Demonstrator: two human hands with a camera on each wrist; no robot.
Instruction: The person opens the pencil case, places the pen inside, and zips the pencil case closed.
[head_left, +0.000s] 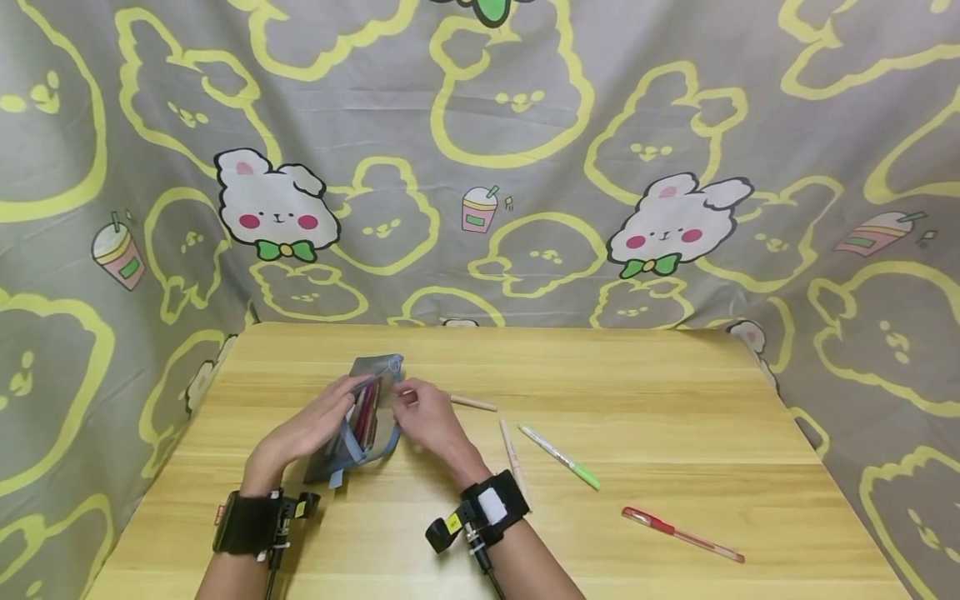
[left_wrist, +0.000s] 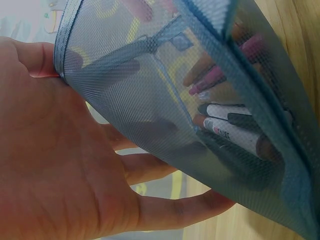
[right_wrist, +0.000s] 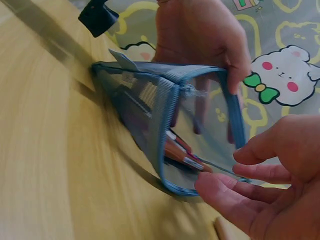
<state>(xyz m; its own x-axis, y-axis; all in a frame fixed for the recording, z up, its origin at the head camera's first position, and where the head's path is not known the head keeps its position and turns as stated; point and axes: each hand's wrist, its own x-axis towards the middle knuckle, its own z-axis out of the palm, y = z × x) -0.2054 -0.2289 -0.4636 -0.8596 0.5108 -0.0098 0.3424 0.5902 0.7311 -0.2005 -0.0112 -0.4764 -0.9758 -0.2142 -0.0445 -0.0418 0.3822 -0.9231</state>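
At left of centre in the head view, a blue-edged mesh pouch (head_left: 341,454) slants along its long axis from lower left to upper right, its unzipped mouth gaping rightward. The pens (head_left: 366,412) inside lie roughly along that slant. The left hand (head_left: 318,421) holds the pouch, thumb over the rim, long fingers spread behind the mesh. The right hand (head_left: 431,417) is partly closed at the mouth's edge; whether it pinches the rim I cannot tell.

Right of centre, a green-ended marker (head_left: 558,456) and a red pen (head_left: 663,527) both run from upper left to lower right; two slim beige sticks lie nearer the right hand. The tabletop is pale yellow wood with grain running across the frame. Grey cloth (head_left: 525,125) with yellow-outlined animals and white rabbits hangs behind and at both sides.
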